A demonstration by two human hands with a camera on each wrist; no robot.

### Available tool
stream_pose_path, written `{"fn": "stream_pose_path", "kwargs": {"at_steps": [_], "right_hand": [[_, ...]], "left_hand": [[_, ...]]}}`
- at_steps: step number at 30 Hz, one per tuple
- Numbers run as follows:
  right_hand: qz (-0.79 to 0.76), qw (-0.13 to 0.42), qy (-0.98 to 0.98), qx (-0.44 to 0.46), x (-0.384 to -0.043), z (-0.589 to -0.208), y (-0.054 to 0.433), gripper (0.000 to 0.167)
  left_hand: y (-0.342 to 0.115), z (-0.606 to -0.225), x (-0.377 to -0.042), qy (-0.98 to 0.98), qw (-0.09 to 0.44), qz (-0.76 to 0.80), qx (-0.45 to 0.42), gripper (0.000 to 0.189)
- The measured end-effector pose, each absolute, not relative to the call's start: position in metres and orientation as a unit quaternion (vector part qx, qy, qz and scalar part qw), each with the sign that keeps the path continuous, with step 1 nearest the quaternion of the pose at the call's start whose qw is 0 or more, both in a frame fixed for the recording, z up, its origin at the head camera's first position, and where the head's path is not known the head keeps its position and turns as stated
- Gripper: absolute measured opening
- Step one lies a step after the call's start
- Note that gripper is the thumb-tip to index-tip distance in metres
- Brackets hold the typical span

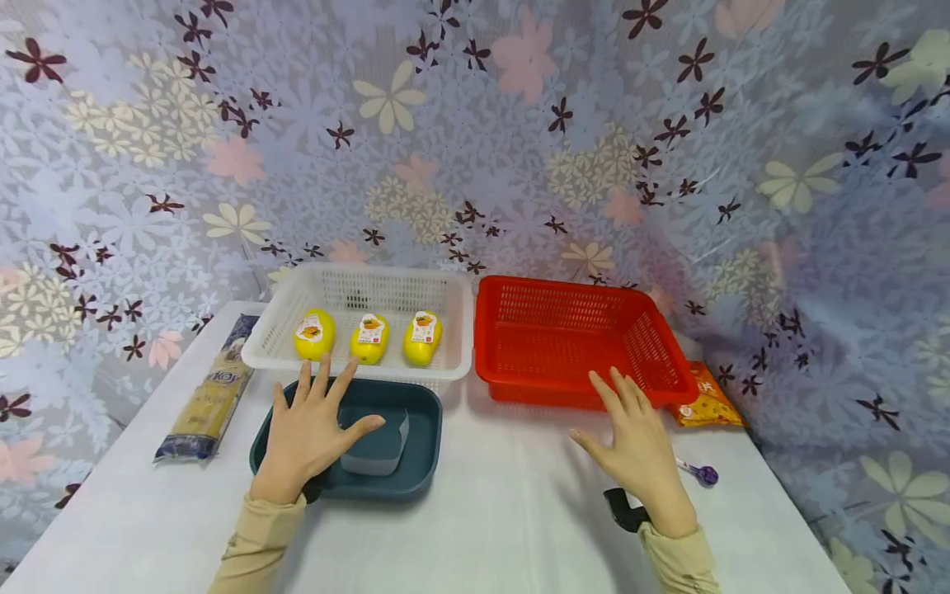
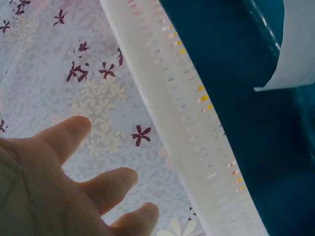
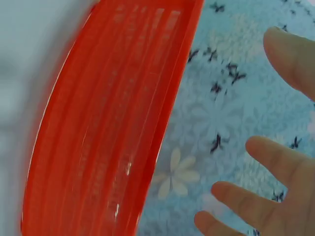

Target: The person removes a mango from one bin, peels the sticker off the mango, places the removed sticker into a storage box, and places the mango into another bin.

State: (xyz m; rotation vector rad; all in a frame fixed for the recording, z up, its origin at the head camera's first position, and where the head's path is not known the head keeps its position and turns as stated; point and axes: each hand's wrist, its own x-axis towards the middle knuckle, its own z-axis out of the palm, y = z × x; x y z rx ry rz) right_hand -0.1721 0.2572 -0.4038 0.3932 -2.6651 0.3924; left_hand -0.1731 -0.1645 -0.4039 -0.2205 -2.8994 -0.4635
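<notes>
In the head view my left hand (image 1: 308,433) is spread above the dark teal tub (image 1: 423,478), its fingers straight and holding nothing. A translucent white piece (image 1: 378,450) lies inside that tub. Behind it a white basket (image 1: 453,330) contains three yellow fruits, such as the left fruit (image 1: 315,330), each with a sticker. My right hand (image 1: 631,437) hovers in front of the red basket (image 1: 486,355), fingers apart and nothing in its grasp. In the right wrist view the same fingers (image 3: 241,199) are extended beside the basket's wall.
At the left lies a long clear and blue packet (image 1: 211,396) with yellowish contents. An orange snack bag (image 1: 708,400) sits partly behind the red basket. A purple lollipop (image 1: 705,474) lies near my right wrist. Floral cloth (image 1: 475,165) hangs behind the white table (image 1: 512,511).
</notes>
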Motion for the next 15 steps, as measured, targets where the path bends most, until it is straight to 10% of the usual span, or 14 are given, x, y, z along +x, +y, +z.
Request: {"fn": "stream_pose_path", "kwargs": {"at_steps": [15], "right_hand": [[0.352, 0.136, -0.896, 0.234, -0.235, -0.387, 0.186, 0.073]], "left_hand": [[-0.162, -0.407, -0.185, -0.969, 0.093, -0.214, -0.085, 0.092]]}}
